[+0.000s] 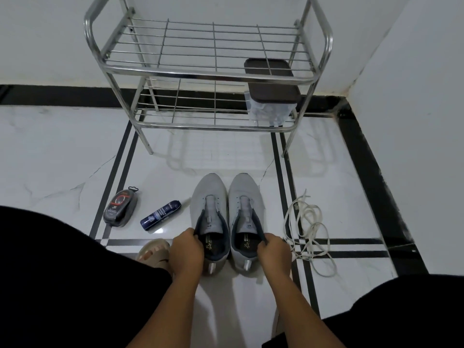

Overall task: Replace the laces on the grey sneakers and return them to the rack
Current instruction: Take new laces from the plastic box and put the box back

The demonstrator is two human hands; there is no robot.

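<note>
Two grey shoes sit side by side on the floor (62, 146), just in front of the metal rack (213, 71), toes pointing at it. The left hand (186, 252) pinches the dark collar of the left shoe (209, 197), fingers curled over its outer edge. The right hand (273, 252) pinches the collar of the right shoe (244, 197) the same way. Both shoes have bare lace holes.

The white laces (307, 222) lie in a loose tangle on the floor just to the right of the right shoe. It looks like more than one lace, but the heap is too mixed up to tell.

Good next move, I think: let go of one shoe, pull one lace free of the heap first, then start at the holes nearest the toe. Keep both ends even.

A polish tin (120, 208) and a spray can (160, 214) lie to the left of the shoes. A box (272, 96) sits at the right end of the rack's bottom shelf.
</note>
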